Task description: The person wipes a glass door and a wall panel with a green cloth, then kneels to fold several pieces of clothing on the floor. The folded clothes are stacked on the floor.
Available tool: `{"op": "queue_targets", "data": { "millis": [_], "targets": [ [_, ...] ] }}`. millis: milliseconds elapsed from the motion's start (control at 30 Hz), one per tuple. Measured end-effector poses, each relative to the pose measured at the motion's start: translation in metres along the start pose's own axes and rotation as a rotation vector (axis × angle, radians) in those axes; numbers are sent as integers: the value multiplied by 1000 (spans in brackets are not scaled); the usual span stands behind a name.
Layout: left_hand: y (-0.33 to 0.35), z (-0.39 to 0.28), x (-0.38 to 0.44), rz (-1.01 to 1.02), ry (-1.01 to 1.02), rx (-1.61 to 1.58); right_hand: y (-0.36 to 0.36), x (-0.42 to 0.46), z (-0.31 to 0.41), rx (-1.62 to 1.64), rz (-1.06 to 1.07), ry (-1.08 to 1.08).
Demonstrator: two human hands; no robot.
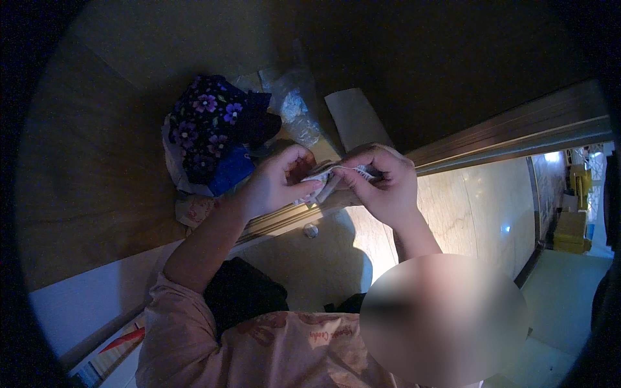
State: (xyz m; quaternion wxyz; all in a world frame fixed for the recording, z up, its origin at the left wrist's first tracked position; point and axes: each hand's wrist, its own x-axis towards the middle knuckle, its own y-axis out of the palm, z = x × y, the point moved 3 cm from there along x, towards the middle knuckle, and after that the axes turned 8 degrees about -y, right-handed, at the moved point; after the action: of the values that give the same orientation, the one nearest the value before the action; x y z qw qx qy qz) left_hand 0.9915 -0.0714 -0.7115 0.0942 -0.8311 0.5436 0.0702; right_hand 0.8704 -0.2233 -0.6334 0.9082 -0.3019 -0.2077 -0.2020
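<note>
A small piece of light cloth (320, 186) with a patterned face and a ribbed white edge is held up between both my hands. My left hand (279, 182) grips its left end, thumb along the near side. At the other end, my right hand (383, 182) pinches the white edge between thumb and forefinger. Fingers cover much of the cloth, so its full shape is hidden. Beyond my left hand lies a dark bundle of fabric (206, 121) with purple flowers, and a blue item (230, 169) shows at its near side.
On the dark wooden surface (106, 194) lie a crumpled clear plastic bag (298, 111) and a flat brown piece (359, 116), perhaps cardboard. A grooved wooden edge (276, 218) crosses below my hands. A small round object (310, 230) rests on the pale floor (451, 208). A blurred patch hides the lower right.
</note>
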Motion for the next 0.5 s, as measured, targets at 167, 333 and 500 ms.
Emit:
{"op": "queue_targets", "data": {
  "millis": [167,333,500],
  "targets": [
    [-2,1,0,65,39,-33,-3,0,-2,107,-45,184],
    [1,-6,-1,82,145,-109,-1,-2,-2,159,-18,201],
    [-6,-4,-5,75,-35,-195,-1,-1,-1,228,46,373]
  ]
}}
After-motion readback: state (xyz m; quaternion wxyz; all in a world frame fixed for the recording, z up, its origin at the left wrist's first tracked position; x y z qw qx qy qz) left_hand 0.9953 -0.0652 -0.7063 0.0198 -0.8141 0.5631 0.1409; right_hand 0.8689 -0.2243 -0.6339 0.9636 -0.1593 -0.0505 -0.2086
